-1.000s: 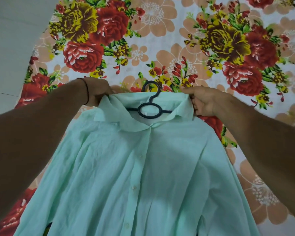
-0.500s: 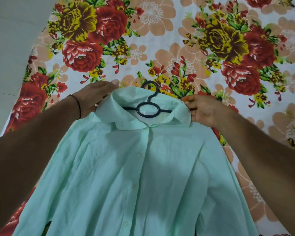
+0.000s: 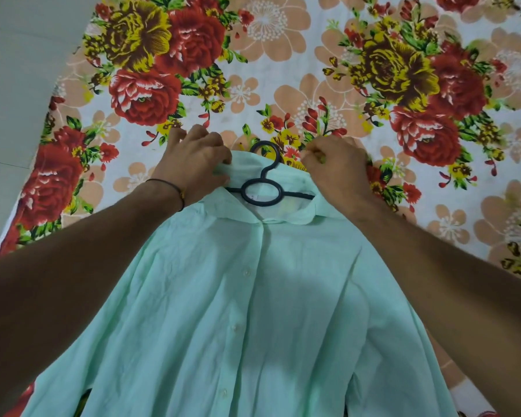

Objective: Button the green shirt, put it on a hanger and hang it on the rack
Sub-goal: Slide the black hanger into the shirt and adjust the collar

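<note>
The pale green shirt point(image 3: 247, 311) lies front up on the bed, buttoned down its placket. A black hanger point(image 3: 262, 192) sits inside its neck, with the hook and ring showing above the collar. My left hand point(image 3: 193, 164) grips the left side of the collar, thumb and fingers pinching the fabric. At the right side of the collar my right hand point(image 3: 337, 173) is closed on the cloth beside the hook. The hanger's arms are hidden under the shirt.
A bedsheet point(image 3: 313, 55) printed with large red, yellow and peach flowers covers the bed. Pale tiled floor point(image 3: 18, 70) shows at the left past the bed's edge. No rack is in view.
Both hands have moved inward along the collar toward the hanger hook, and the left hand has closed onto the collar. The shirt has shifted slightly.
</note>
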